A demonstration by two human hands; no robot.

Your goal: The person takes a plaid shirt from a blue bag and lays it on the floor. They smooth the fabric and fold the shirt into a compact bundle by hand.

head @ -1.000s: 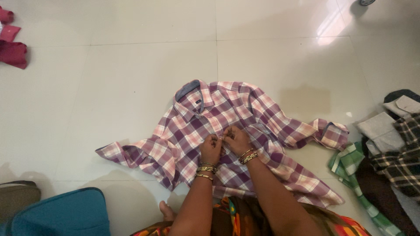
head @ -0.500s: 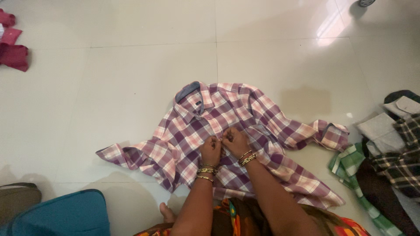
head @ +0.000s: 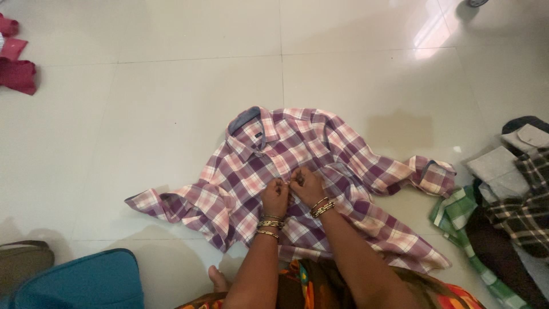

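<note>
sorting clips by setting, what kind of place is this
Probably a room in a home, with laundry being handled on the floor. A plaid shirt lies spread on glossy white floor tiles, both hands pinching its front. A pile of clothes sits at the right, red cloth far left.

We see purple-pink-white checked shirt [head: 297,166], green-white checked cloth [head: 457,220], teal bag [head: 80,280], maroon clothes [head: 17,71].

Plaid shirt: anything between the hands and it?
Nothing visible. Left hand and right hand both rest directly on the plaid shirt, fingers pinching the front placket at mid-chest.
</note>
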